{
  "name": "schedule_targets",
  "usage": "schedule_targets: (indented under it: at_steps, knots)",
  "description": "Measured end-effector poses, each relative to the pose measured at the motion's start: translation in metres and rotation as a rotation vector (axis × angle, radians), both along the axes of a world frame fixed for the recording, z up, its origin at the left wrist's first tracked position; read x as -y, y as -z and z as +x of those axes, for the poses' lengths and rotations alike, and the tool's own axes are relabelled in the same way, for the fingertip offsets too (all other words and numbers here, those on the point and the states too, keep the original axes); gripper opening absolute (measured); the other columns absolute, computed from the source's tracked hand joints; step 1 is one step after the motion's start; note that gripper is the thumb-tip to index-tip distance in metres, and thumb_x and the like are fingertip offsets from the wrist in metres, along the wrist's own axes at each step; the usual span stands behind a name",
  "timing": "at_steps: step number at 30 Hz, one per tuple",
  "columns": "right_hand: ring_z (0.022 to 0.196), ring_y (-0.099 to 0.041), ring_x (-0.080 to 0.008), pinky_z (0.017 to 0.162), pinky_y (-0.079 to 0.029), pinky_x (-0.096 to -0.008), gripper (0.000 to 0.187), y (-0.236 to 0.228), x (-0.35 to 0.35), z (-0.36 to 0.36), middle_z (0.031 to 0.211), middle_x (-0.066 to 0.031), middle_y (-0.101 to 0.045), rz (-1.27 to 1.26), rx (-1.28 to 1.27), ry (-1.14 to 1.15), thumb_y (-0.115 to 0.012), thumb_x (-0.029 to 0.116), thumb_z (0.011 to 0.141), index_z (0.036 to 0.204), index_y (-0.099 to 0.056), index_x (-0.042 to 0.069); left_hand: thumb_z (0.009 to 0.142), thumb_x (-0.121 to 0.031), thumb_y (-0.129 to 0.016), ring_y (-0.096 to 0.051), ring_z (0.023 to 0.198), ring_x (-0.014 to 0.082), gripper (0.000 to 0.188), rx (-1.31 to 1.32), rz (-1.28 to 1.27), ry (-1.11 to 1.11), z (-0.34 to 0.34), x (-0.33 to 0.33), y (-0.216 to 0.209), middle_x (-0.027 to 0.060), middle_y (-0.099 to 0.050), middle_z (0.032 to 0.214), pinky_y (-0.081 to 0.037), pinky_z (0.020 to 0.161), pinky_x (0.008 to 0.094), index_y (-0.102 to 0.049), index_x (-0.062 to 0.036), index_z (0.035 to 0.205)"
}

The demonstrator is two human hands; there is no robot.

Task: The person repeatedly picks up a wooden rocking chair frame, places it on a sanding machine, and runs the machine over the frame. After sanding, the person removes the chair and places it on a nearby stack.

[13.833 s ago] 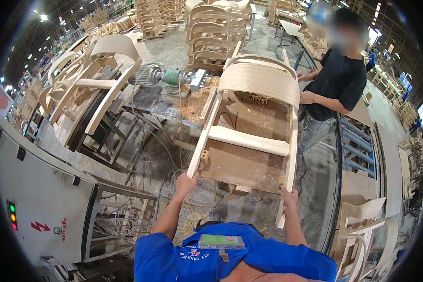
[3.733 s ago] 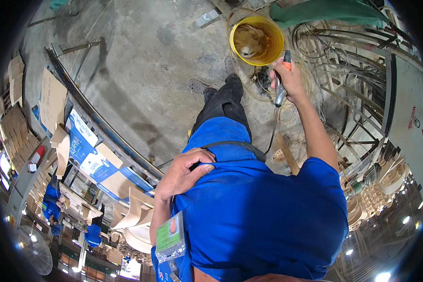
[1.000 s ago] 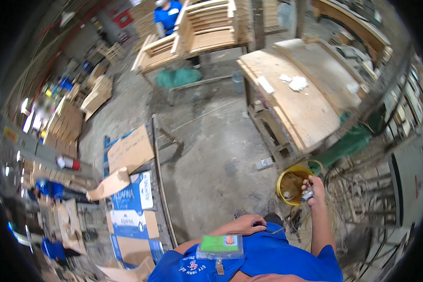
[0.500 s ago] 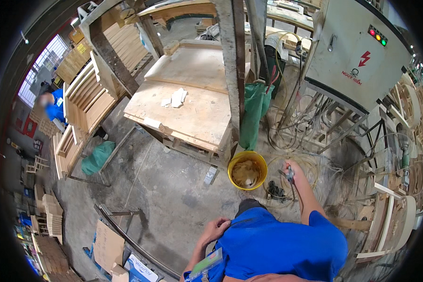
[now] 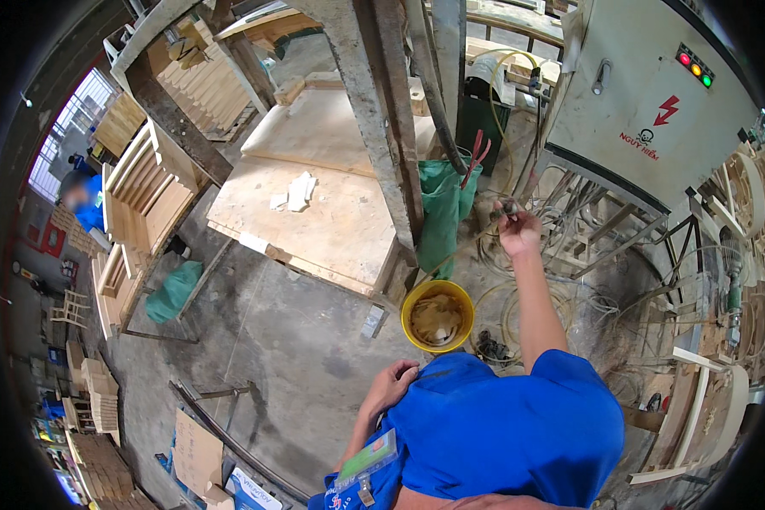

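My right hand (image 5: 517,229) is raised at arm's length and shut on a small dark tool whose thin hose trails down toward the coiled hoses (image 5: 518,310) on the floor. It hovers in front of a green sack (image 5: 444,208) that hangs on a metal post (image 5: 382,119). My left hand (image 5: 391,384) rests empty against the front of my blue shirt (image 5: 501,433), fingers loosely curled. Just beyond it a yellow bucket (image 5: 438,316) with tan contents stands on the concrete floor.
A plywood worktable (image 5: 314,212) with white scraps stands ahead on the left. A grey electrical cabinet (image 5: 646,93) with indicator lights rises at the right over tangled cables. Wooden chair frames (image 5: 140,204) are stacked left, where another person stands. Cardboard lies on the floor (image 5: 200,450).
The view has swung round toward the worktable and cabinet. My right hand has lifted from near the bucket up to the green sack, still holding the small tool.
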State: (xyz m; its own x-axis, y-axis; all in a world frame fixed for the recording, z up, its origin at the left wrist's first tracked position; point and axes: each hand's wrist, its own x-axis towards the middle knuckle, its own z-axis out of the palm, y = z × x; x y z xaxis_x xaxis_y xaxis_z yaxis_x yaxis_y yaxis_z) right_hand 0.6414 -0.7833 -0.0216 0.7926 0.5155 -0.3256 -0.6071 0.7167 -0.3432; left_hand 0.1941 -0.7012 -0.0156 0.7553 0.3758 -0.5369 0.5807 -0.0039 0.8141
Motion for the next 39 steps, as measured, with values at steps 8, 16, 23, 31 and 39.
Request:
schedule_targets:
  at_steps: [8,16,23,31,39]
  knots:
    - [0.097,-0.073,-0.0232,0.081,-0.062,-0.0297,0.023,-0.021,-0.024,0.101,0.104,-0.0129,-0.068,-0.008,0.413,0.063,-0.053,-0.007,0.094,0.114,-0.056,0.004,0.103,-0.026,-0.061,-0.067,0.102,0.0159,0.033,-0.023,0.01,0.019,0.026,-0.005,0.014,0.0077,-0.075,0.111,-0.052,0.092,0.0321,-0.069,-0.0029,0.126]
    - [0.065,-0.066,-0.0138,0.049,-0.047,-0.0275,0.022,0.005,-0.089,0.096,0.09,-0.0052,-0.066,-0.536,0.513,0.133,-0.06,0.004,0.101,0.123,-0.057,0.007,0.104,-0.027,-0.058,-0.067,0.1,0.0158,0.035,-0.112,0.014,-0.012,0.03,-0.004,0.016,0.0075,-0.075,0.108,-0.052,0.091,0.0323,-0.069,-0.0029,0.127]
    - [0.066,-0.057,-0.0063,0.053,-0.046,-0.0231,0.029,0.004,-0.105,0.085,0.089,0.0019,-0.065,-0.617,0.596,0.193,-0.064,0.006,0.1,0.128,-0.063,0.007,0.104,-0.027,-0.056,-0.069,0.098,0.0195,0.036,-0.131,0.037,-0.051,0.025,-0.007,0.017,0.0102,-0.076,0.107,-0.053,0.089,0.0345,-0.07,-0.0045,0.128]
    - [0.071,-0.058,-0.0076,0.064,-0.047,-0.0225,0.02,0.026,-0.094,0.099,0.087,0.0014,-0.064,-0.81,0.72,0.249,-0.069,0.011,0.098,0.117,-0.073,0.007,0.103,-0.029,-0.056,-0.072,0.099,0.0218,0.038,-0.122,0.047,-0.083,0.019,-0.019,0.028,0.013,-0.077,0.111,-0.054,0.089,0.0354,-0.07,-0.0048,0.129]
    - [0.064,-0.064,-0.0165,0.058,-0.05,-0.0307,0.039,0.1,-0.052,0.047,0.083,-0.0049,-0.064,-0.78,0.542,0.085,-0.06,0.011,0.099,0.137,-0.053,0.007,0.102,-0.031,-0.058,-0.073,0.1,0.0234,0.04,-0.184,0.025,-0.153,0.003,-0.025,0.029,0.0142,-0.077,0.111,-0.054,0.09,0.0356,-0.07,-0.0053,0.129]
